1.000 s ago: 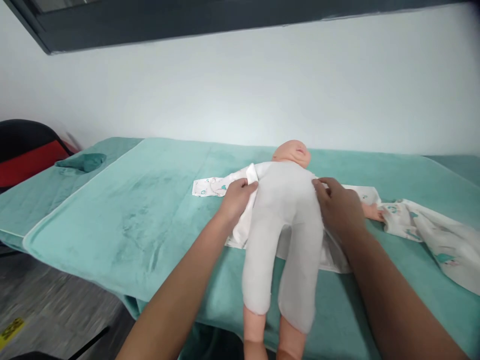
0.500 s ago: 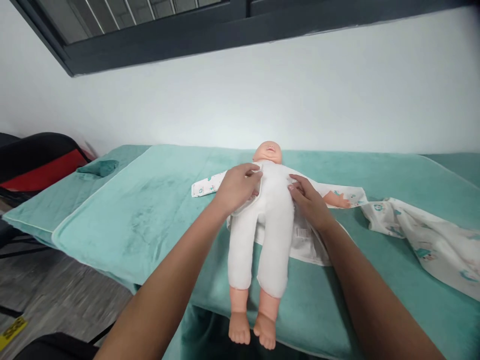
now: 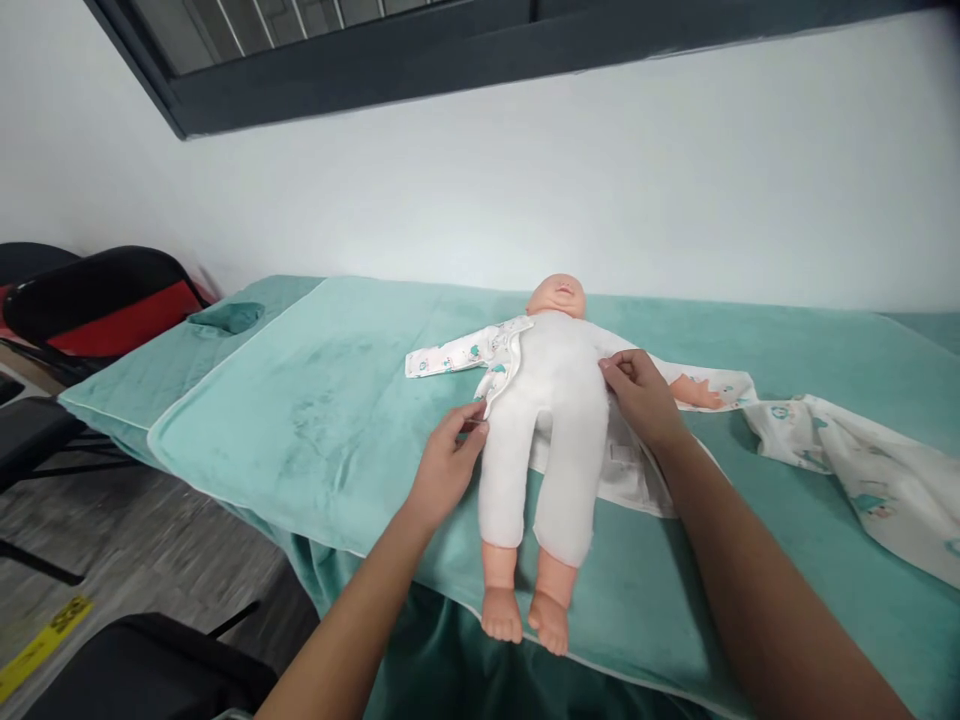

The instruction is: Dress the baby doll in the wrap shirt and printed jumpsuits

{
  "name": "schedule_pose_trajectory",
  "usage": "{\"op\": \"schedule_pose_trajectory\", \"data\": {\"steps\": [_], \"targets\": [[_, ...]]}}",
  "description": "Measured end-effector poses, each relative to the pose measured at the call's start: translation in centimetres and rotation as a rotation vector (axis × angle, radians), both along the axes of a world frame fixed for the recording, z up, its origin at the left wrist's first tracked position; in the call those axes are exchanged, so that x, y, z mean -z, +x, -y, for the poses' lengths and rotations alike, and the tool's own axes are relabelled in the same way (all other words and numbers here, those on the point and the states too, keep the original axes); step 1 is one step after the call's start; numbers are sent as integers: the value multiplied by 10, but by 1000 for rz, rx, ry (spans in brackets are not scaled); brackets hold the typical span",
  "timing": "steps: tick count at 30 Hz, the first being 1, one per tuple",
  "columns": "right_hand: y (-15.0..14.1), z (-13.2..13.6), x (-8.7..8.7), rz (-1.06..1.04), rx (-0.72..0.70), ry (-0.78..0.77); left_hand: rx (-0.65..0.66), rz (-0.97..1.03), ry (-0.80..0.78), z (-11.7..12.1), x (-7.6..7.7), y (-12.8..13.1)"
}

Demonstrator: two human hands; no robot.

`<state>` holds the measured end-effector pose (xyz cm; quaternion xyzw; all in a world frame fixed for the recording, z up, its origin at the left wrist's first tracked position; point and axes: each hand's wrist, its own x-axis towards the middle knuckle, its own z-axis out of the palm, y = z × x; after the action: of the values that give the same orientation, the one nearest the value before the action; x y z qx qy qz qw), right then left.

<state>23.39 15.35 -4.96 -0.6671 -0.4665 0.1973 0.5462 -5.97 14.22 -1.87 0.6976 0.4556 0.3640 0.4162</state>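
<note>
A baby doll (image 3: 566,375) with a white cloth body lies face up, feet toward me. A white printed baby shirt (image 3: 450,355) is spread beneath it. One sleeve covers the doll's arm on the left, and that front panel is folded over beside the chest. Low on this side, my left hand (image 3: 448,462) pinches the shirt's edge by the doll's hip. My right hand (image 3: 643,400) is closed at the fingertips against the other side of the torso; what it pinches, if anything, is hidden. The doll's hand on the right rests over the other sleeve.
A second printed baby garment (image 3: 862,470) lies to the right, meeting the sleeve's end. All this is on a bed with a green cover (image 3: 300,400), set against a white wall. A black and red chair (image 3: 120,300) stands left; a black seat (image 3: 150,665) is near my front left.
My left hand has moved down from the doll's chest to the shirt's lower edge, and the left front panel now shows folded over. My right hand stays at the doll's side.
</note>
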Motion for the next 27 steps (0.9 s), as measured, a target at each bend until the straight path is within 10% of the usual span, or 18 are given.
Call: {"op": "schedule_pose_trajectory", "data": {"steps": [8, 17, 22, 27], "targets": [[0, 3, -2, 22, -45, 5, -63, -90, 239, 1, -37, 16], [4, 1, -1, 88, -113, 33, 502, -368, 404, 10, -61, 41], [7, 1, -3, 119, -125, 5, -14, -198, 401, -33, -62, 64], [10, 4, -11, 165, -175, -35, -80, -354, 262, -91, -69, 103]]}}
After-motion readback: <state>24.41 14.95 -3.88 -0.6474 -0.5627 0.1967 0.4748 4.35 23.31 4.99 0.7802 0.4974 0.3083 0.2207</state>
